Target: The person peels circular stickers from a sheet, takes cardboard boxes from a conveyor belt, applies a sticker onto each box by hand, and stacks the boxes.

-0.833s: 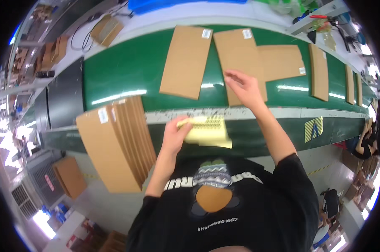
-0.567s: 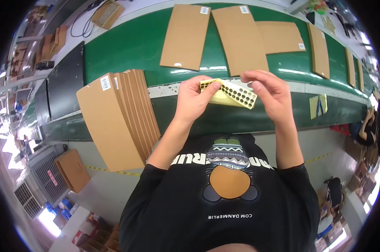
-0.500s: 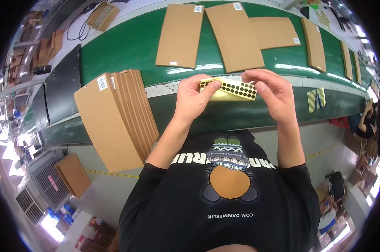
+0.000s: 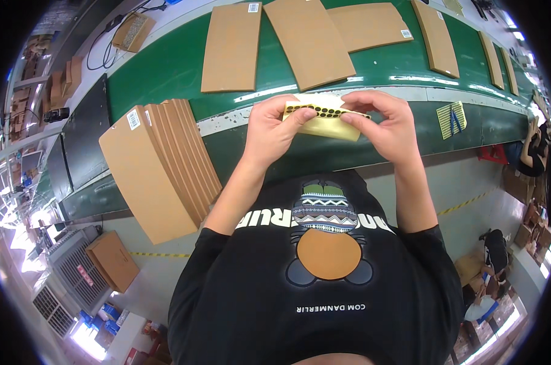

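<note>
A pale yellow sheet (image 4: 330, 128) with rows of round black dots, which look like stickers, is held in front of my chest, bent over along its length. My left hand (image 4: 269, 131) is closed on the sheet's left end, thumb on the dotted face. At the other end my right hand (image 4: 388, 131) pinches the sheet, thumb on the near side and curled fingers behind. Its right fingertips partly hide the last dots. A whitish flap shows above the dots, between the two hands.
Flat brown cartons (image 4: 233, 48) lie on the green conveyor belt (image 4: 160, 67) ahead. At my left leans a stack of cartons (image 4: 147, 182). A second yellow dotted sheet (image 4: 443, 125) with a dark blue tool on it rests on the bench edge at right. Another person (image 4: 530, 149) is at far right.
My right hand has closed on the sheet's right end, where its fingers were apart before. The sheet has tilted, showing fewer dots. The surroundings have shifted left in view.
</note>
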A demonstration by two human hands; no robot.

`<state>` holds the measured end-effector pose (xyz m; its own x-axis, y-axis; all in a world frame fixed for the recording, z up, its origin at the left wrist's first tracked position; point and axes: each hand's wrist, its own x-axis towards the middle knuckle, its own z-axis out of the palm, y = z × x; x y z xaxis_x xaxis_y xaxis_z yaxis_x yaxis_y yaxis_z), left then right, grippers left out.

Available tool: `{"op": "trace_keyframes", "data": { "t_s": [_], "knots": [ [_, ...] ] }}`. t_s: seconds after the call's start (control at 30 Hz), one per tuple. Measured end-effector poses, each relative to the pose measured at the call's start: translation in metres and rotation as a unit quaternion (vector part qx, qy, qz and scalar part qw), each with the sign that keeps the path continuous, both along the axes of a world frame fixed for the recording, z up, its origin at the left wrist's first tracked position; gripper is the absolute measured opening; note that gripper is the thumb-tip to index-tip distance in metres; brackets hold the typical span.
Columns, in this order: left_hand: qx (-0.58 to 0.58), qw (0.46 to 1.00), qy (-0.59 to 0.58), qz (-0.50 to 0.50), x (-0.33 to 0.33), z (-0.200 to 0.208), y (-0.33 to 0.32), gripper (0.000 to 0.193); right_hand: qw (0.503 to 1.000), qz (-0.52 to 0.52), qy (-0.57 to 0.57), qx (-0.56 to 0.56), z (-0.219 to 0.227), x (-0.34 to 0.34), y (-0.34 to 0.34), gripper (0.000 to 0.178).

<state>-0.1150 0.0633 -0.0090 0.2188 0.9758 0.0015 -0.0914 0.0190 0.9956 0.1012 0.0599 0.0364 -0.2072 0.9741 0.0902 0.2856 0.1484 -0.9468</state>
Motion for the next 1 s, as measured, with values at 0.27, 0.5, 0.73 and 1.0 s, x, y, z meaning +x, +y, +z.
{"op": "trace_keyframes", "data": {
  "t_s": [0.27,0.5,0.73,1.0],
  "knots": [
    [0.025,0.999,0.032,0.026,0.021,0.009,0.008,0.015,0.994,0.040,-0.033,0.095,-0.002,0.017,0.020,0.018],
    [0.002,0.998,0.041,0.038,0.029,0.008,0.016,0.020,0.966,0.038,-0.118,0.227,-0.008,0.018,0.033,0.017],
    [-0.048,0.998,0.023,0.042,0.024,0.002,0.021,0.020,0.967,0.026,-0.114,0.228,-0.017,0.007,0.039,0.015],
    [-0.013,0.998,0.051,0.038,0.010,-0.008,0.036,0.021,0.984,0.027,-0.085,0.155,-0.025,-0.003,0.052,0.014]
  ]
}}
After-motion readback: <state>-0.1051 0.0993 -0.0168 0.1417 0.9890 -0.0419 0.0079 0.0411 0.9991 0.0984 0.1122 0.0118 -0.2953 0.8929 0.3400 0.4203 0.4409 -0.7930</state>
